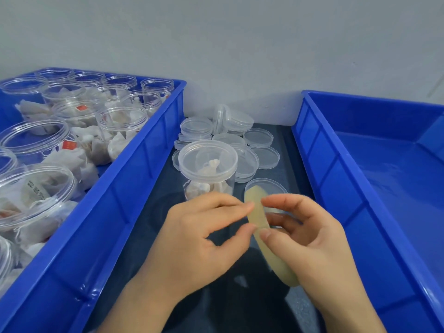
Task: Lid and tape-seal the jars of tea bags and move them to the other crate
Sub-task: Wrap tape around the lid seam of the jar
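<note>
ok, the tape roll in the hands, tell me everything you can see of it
The tape roll is a pale yellowish, translucent ring of wide tape, seen nearly edge-on and tilted. The right hand holds it, with the thumb on the outer face and the fingers on the far side. The left hand pinches its upper edge between thumb and forefinger, perhaps picking for the loose end, though no end shows. It is held over the dark mat, just in front of the lidded jar.

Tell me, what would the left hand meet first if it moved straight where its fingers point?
The left hand would meet the tape roll, which it seems to touch; behind that, the right hand.
</note>
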`<state>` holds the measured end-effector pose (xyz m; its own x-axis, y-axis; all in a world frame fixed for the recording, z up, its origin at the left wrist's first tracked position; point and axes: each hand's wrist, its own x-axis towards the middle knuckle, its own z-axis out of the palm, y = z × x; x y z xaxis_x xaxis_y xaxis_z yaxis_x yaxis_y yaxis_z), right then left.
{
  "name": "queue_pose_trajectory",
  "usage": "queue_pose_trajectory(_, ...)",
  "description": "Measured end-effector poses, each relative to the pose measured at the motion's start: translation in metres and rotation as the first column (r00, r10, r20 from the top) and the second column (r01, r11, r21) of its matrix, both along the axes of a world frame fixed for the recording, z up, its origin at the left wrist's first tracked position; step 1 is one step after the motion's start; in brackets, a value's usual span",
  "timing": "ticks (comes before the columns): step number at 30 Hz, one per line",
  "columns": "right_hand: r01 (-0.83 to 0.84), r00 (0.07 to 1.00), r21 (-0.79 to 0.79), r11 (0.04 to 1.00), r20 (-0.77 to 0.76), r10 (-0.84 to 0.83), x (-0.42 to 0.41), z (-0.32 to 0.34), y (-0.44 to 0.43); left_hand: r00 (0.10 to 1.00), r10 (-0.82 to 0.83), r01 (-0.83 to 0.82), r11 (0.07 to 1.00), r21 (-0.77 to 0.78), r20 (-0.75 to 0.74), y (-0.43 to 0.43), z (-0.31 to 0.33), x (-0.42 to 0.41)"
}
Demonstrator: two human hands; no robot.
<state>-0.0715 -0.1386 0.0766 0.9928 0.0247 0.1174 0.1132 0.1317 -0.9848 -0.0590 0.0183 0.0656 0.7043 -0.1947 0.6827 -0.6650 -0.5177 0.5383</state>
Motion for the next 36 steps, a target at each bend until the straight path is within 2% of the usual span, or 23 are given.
queue_pose_trajectory(3,-0.002,1.0,-0.053,0.999,-0.021,0.001,0.0,-0.001,0.002,0.996,0.063,-0.067,0.996,0.059,0.061,0.004,0.0,0.001)
queue_pose_trajectory(8,0.02,0.995,-0.129,0.991,-0.09,-0.032,0.0,-0.006,0.005,0.998,0.063,-0.06,0.99,0.13,-0.023,0.002,-0.004,0.001)
queue_pose_trajectory(10,0.06,0.995,-0.143,0.988,-0.075,-0.071,0.001,-0.008,0.006,0.998,0.034,-0.028,0.993,0.115,-0.05,0.002,-0.004,0.002)
queue_pose_trajectory(14,0.04,0.999,-0.127,0.991,-0.024,-0.043,0.001,-0.007,0.005,0.989,-0.062,0.075,0.993,0.096,-0.133,0.008,-0.004,0.001)
queue_pose_trajectory(19,0.009,0.999,-0.137,0.99,-0.033,-0.013,0.001,-0.007,0.001,0.968,-0.084,0.097,0.994,0.047,-0.235,0.012,-0.003,0.005)
queue_pose_trajectory(25,-0.008,1.0,-0.163,0.987,-0.029,0.004,0.0,-0.01,0.004,0.983,-0.046,0.063,0.993,0.096,-0.178,0.012,-0.001,0.004)
queue_pose_trajectory(31,0.052,0.997,-0.102,0.993,-0.044,-0.057,0.003,-0.011,0.007,0.992,0.024,-0.018,0.998,0.053,-0.123,0.003,-0.001,0.0)
queue_pose_trajectory(36,0.069,0.996,-0.124,0.99,-0.046,-0.076,0.002,-0.01,0.006,0.991,0.069,-0.049,0.983,0.175,-0.114,-0.002,-0.001,-0.003)
